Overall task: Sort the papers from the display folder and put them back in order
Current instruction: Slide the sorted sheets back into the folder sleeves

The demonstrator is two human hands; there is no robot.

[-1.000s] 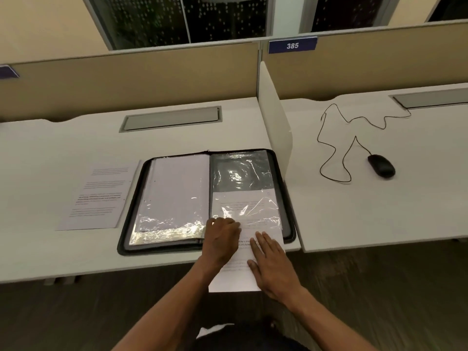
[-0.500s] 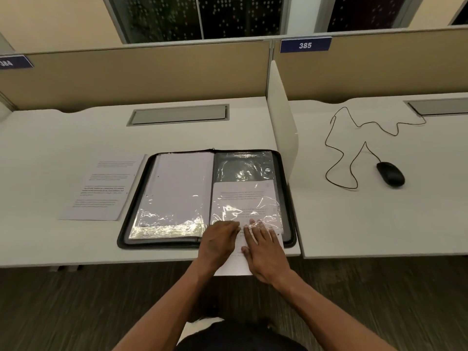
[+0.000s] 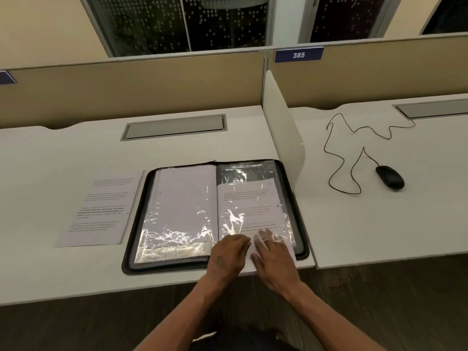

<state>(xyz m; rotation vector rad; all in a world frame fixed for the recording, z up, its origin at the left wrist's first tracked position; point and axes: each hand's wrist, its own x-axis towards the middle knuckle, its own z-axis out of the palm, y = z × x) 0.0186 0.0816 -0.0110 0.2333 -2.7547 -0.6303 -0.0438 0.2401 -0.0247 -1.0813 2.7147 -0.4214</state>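
Sliding a printed sheet (image 3: 249, 206) into the right-hand plastic sleeve (image 3: 253, 173) of an open folder (image 3: 141, 203), a person works at a desk (image 3: 63, 153). The left hand (image 3: 229, 252) pinches the sleeve's mouth; the right hand (image 3: 272, 259) lies flat, fingers straight, on the sheet. Its lower edge remains outside, and another sheet (image 3: 101, 211) waits beside the folder.

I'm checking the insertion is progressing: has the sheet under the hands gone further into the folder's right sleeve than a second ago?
Yes. The sheet has slid away from the person, into the display folder; far less of it overhangs the desk edge.
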